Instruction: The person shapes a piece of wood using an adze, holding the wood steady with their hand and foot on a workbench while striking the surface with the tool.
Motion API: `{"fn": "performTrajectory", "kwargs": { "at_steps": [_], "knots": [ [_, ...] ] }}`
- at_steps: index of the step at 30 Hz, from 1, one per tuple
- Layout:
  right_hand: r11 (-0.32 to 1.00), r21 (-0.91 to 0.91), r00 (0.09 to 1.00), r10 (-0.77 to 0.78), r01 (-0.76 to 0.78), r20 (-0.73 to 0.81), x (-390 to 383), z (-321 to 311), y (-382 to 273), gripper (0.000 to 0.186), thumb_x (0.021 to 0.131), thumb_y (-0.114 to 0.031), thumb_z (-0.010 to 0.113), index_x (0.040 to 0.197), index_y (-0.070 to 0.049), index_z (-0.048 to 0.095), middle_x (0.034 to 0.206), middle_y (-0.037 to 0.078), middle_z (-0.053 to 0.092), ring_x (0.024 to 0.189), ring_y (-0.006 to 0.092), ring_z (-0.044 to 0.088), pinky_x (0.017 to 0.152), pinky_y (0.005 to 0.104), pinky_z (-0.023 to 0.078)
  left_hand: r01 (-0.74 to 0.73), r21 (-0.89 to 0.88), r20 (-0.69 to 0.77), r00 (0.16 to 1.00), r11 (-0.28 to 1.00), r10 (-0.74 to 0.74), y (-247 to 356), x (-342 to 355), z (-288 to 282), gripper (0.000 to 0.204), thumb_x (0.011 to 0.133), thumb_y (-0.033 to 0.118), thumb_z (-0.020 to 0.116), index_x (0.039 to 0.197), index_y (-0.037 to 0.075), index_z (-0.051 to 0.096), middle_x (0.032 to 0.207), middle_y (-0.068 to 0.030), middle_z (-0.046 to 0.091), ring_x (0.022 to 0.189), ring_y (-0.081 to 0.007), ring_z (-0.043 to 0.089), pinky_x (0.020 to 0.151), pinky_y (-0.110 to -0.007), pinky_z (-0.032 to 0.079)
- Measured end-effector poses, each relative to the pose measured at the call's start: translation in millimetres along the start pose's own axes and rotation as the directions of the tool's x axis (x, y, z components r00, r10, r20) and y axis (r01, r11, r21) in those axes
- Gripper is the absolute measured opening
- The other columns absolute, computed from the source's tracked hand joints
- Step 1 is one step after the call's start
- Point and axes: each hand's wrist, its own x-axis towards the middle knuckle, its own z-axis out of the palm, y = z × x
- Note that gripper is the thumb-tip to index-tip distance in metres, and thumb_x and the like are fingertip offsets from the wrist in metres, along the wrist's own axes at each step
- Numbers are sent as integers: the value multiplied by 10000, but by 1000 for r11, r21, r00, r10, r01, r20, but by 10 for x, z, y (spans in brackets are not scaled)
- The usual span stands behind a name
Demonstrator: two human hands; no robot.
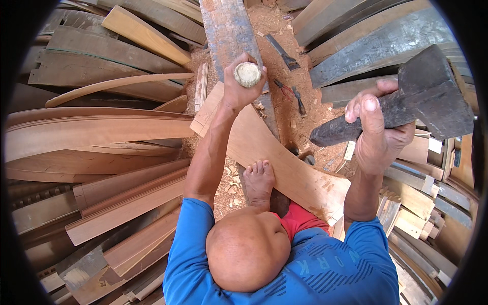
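Observation:
My left hand [239,84] is closed round an upright chisel, whose round, pale, worn wooden handle end [247,74] faces up; its blade is hidden below the fist. Raised at the right, my right hand [378,122] grips the shaft of a dark, heavy wooden mallet [434,91]. The mallet's head stands apart from the chisel. Under my left hand and forearm lies a curved light-brown board [274,152], slanting from upper left to lower right. My bare foot [259,182] rests against the board's near edge.
A long worn plank [231,33] runs away beneath the board. On the shavings-covered floor lie a flat dark blade-like tool [282,52] and red-handled pliers [284,90]. Stacked curved boards [101,129] crowd the left; weathered timber [381,46] and offcuts [412,203] line the right.

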Motion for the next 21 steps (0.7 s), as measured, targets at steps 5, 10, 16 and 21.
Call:
{"fn": "performTrajectory", "kwargs": {
  "at_steps": [5, 10, 16, 21],
  "knots": [
    [999, -26, 997, -26, 24, -70, 165, 193, 12, 174, 927, 14, 606, 1098, 0, 578, 778, 90, 635, 641, 140, 602, 596, 326, 514, 27, -23, 26, 999, 999, -27, 15, -67, 11, 180, 771, 43, 737, 774, 24, 558, 692, -71, 581, 657, -111, 532, 630, -287, 472],
    [463, -744, 664, 360, 482, 655, 226, 215, 672, 253, 858, -126, 676, 1061, 22, 646, 784, 115, 707, 606, 201, 632, 593, 376, 522, -88, -104, -25, 996, 991, 86, -41, -100, 49, 174, 772, 33, 730, 787, 21, 557, 699, -65, 585, 666, -105, 530, 630, -290, 468],
    [865, -442, 925, -63, 237, 374, 306, 304, 201, 205, 830, -92, 699, 1008, 0, 658, 766, 151, 689, 669, 324, 678, 620, 423, 523, 3, -53, 14, 1000, 999, -3, -43, -148, 6, 179, 789, 38, 729, 787, 21, 550, 686, -60, 564, 641, -117, 509, 607, -294, 458],
    [744, -602, 832, 116, 289, 542, 239, 365, 522, 256, 822, -189, 704, 971, 14, 655, 829, 214, 696, 753, 401, 679, 668, 449, 541, 59, -33, -125, 990, 998, -63, -585, -372, 142, 163, 755, 65, 760, 828, 22, 621, 737, -76, 644, 686, -153, 616, 651, -304, 504]
  ]
}}
